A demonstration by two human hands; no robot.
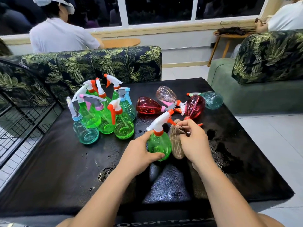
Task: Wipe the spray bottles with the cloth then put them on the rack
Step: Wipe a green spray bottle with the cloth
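Left hand (141, 149) wraps the green bottle (159, 143), thumb across the near side of the belly, fingers curled round its far side. The bottle is upright on the surface (65, 169). Right hand (193, 141) grips the bunched cloth (176, 145), fingers curled into it, and the cloth is pressed on the bottle's right flank. The wipe looks mid-way.

Risks, as judged:
- Wet patches (226, 154) lie just right of the right hand and near both wrists. A wet belly plus a one-handed hold means the bottle could slip or twist while rubbed.
- The cloth only covers one flank. The side under the left palm gets missed unless the bottle is turned.
- Lying bottles (194, 106) sit just beyond the right hand, one touching or nearly touching the cloth end. A forward stroke could roll them toward the surface edge.
- Standing bottles (105, 115) are packed close together, beyond and left of the left hand. The rack (24, 104) is further left, past them, so carrying the green bottle across could clip a trigger head and topple several.
- I cannot tell if the bottle holds water.
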